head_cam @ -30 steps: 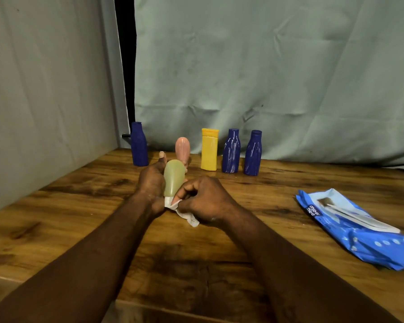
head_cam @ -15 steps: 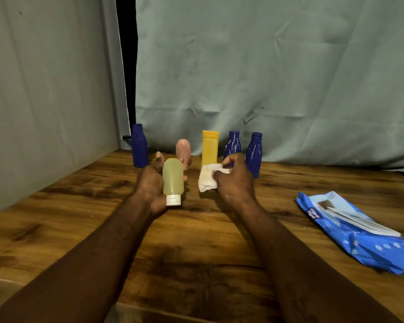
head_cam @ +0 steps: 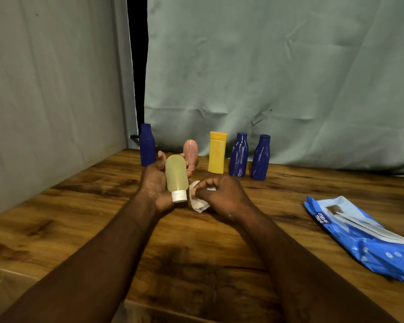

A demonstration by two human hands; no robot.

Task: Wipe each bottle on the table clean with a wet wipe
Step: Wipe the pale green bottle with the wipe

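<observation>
Cradling the green bottle (head_cam: 176,176) above the middle of the desk (head_cam: 79,217), the left grip (head_cam: 155,183) curls its fingers behind the body. That leaves the front and the white cap, turned toward the person, bare for wiping. The right grip (head_cam: 222,194) pinches the bunched wet wipe (head_cam: 197,202) just beside that cap, apparently ready to rub it. A row of bottles (head_cam: 217,152) stands upright along the far edge, out of the way. The wipes pack (head_cam: 359,238) lies near the right edge, within reach.

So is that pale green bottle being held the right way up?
No, upside down: the left hand holds the pale green bottle with its white cap at the bottom, nearest the person.
</observation>
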